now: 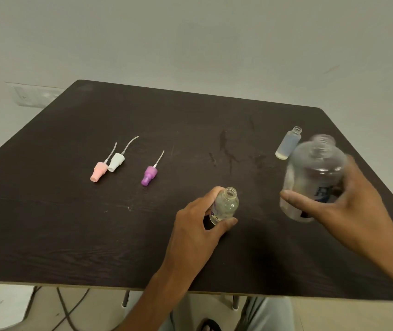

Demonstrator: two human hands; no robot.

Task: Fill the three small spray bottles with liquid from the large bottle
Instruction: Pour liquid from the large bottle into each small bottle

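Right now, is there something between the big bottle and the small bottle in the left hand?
Nothing visible. Only bare table lies between the big bottle in the right hand and the open small bottle in the left hand.

Three spray tops [121, 161] lie left on the tabletop [71, 235]; the big bottle [310, 177] is right, a small bottle [288, 143] behind it.

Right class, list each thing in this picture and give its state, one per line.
Large bottle: uncapped, blurred, held by right hand.
Small bottle: uncapped, upright, held by left hand.
Second small bottle: uncapped, standing on table.
Pink, white, purple spray tops: off, lying down.
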